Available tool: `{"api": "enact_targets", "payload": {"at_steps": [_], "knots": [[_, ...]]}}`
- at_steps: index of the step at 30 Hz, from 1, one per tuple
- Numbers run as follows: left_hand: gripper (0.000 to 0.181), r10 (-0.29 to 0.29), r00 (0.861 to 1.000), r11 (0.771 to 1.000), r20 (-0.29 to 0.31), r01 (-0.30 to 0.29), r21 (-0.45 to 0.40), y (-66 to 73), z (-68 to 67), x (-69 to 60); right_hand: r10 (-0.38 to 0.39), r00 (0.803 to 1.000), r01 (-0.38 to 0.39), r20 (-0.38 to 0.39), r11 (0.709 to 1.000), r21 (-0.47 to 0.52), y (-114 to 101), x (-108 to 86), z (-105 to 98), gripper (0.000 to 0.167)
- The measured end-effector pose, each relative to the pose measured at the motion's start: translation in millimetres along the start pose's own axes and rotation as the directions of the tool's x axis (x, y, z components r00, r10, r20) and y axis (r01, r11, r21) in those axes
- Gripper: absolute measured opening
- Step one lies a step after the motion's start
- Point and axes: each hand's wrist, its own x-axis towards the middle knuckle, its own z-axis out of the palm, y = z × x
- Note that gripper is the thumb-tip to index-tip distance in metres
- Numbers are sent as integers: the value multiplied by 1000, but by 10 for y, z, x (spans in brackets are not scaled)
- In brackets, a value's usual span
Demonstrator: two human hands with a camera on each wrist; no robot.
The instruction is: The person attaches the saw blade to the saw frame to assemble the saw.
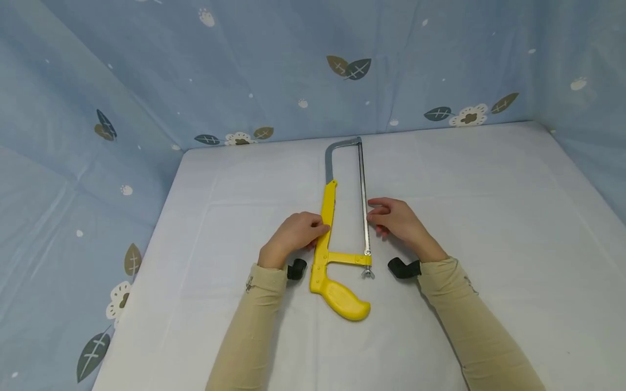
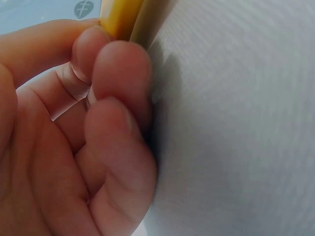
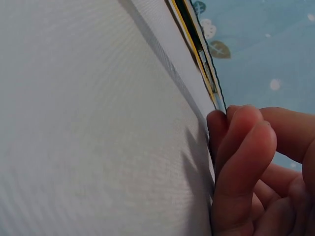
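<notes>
A yellow hacksaw [image 1: 329, 203] lies mid-frame on a white table [image 1: 235, 217].

Its handle [image 1: 344, 300] points toward the bottom; left of centre, the left hand [image 1: 295, 233] pinches the yellow frame, while right of centre the right hand [image 1: 398, 220] has bent fingers right at the blade [image 1: 362, 179] (whether they pinch it, I cannot tell). Blue patterned cloth [image 1: 274, 65] spans the top.

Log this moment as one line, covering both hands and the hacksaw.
left hand: grips yellow frame | right hand: fingertips at blade, grip unclear | hacksaw: handle at near end
</notes>
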Motion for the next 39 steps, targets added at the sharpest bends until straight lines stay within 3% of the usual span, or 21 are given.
{"api": "enact_targets", "payload": {"at_steps": [10,18,22,34,39], "knots": [[32,4,1000,1000,-8,-4,4,-23,-1,12,-7,1000,6,-6,1000,-20,-38,-32,-25,36],[32,15,1000,1000,-13,-15,-1,-55,6,17,-28,995,40,98,992,-119,-155,-114,-153,31],[32,8,1000,1000,-2,-8,-7,-38,15,14,-34,988,51,150,992,-112,-201,-204,-162,35],[31,-21,1000,999,-3,21,34,0,3,-1,-25,932,85,363,985,-148,-128,-603,9,30],[32,-26,1000,998,2,25,52,4,2,-9,6,910,56,416,989,-136,-92,-720,48,33]]}}
